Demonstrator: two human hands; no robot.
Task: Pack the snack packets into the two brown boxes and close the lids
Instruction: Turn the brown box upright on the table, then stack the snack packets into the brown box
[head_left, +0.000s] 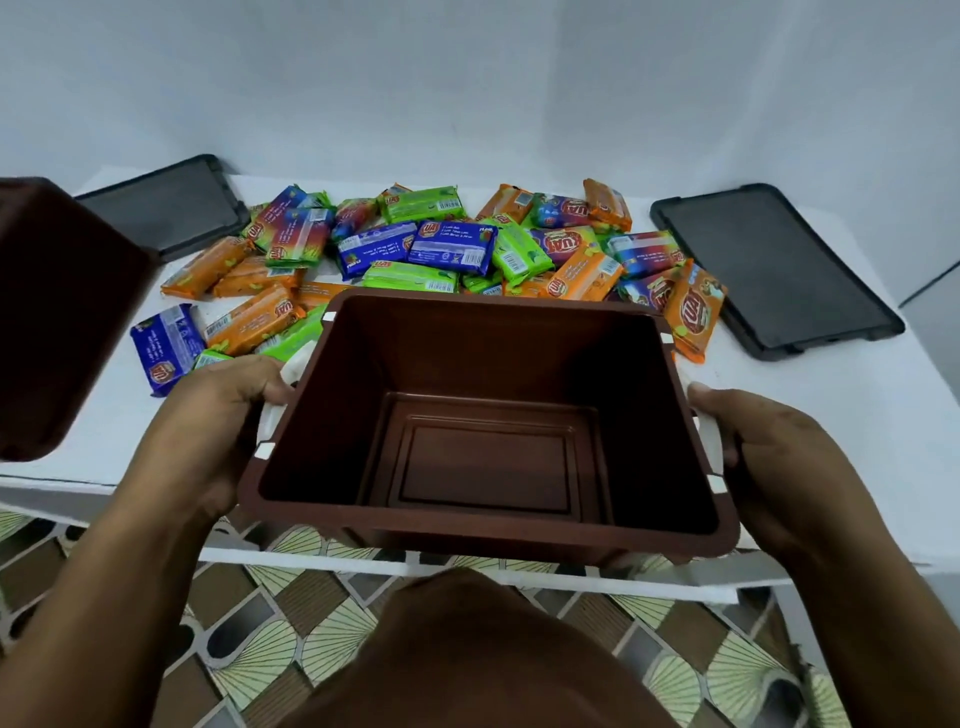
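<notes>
An empty brown box (644, 540) sits in the middle at the front edge of the white table. My left hand (208, 436) grips its white left handle. On the other side, my right hand (779, 467) grips the white right handle. A second brown box (67, 322) stands at the far left, partly out of frame. Behind the box lies a heap of snack packets (431, 249) in orange, green, blue and mixed colours. Two dark lids lie flat: one at the back left (171, 205), one at the right (774, 270).
The white table (831, 415) stands against a pale wall. Its front edge runs just under the held box. Below it lies a patterned tiled floor (291, 644). A brown garment on my body fills the bottom centre.
</notes>
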